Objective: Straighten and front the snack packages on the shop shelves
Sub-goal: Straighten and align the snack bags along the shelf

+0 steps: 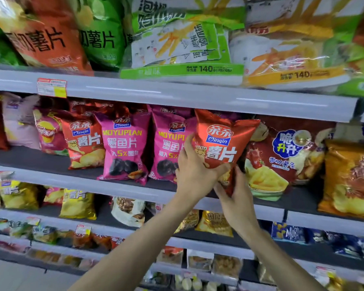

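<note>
Shelf edge [51, 178], left hand [194, 166], right hand [237, 196] gripping red chip bag [223, 139]

shelving [177, 95] fills my view, pale grey front rails, dark boards, tier on tier | price label [52, 87] clipped to rail, upper left | pale floor [13, 278] lower left | light streaks glint along top rail

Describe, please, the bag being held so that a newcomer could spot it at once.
Look at the second shelf from the top, right of the two pink bags. There a red chip bag is tilted, gripped at its bottom by the left hand and right hand. Its twin further left stands upright, untouched.
</note>
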Motion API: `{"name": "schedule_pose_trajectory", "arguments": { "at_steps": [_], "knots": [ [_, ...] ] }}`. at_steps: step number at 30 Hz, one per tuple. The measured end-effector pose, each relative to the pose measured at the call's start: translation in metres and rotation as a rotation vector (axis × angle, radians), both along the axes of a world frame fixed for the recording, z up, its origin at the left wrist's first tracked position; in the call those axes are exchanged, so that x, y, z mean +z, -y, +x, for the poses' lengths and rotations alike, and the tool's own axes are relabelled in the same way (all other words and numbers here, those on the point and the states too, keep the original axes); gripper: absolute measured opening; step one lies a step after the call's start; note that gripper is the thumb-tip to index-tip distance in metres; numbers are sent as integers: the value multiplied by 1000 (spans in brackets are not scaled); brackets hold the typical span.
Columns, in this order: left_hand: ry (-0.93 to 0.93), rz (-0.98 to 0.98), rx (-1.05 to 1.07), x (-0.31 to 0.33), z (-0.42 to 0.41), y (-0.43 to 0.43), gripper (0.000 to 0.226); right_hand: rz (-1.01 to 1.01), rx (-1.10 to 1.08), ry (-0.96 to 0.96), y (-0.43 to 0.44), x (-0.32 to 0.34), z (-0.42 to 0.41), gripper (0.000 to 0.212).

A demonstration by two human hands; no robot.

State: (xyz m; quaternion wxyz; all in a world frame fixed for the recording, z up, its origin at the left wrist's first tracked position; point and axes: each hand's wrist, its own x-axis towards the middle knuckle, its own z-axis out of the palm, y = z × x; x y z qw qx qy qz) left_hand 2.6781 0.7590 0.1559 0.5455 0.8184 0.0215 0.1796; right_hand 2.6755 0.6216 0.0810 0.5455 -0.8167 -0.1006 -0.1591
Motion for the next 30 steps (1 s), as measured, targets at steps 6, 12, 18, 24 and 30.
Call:
{"name": "schedule_pose_trajectory", "arguments": {
  "at_steps": [6, 12, 18, 24, 30],
  "knots": [
    [-17, -269, -155, -9, 28, -2, 81, -134, -163, 14, 10, 2, 30, 57],
    [-150, -351, -219, -30, 32, -13, 70, -253, -202, 12, 7, -10, 31, 62],
    [-173, -92, -347, -46, 30, -25, 89, -330, -344, 11, 6, -11, 26, 66],
    [-150, -11, -364, -47, 43, -31, 88, -418, -374, 39, 2, -9, 27, 72],
    [-237, 147, -313, -53, 38, -47, 86, -402, -278, 9, -12, -7, 34, 72]
  ]
}}
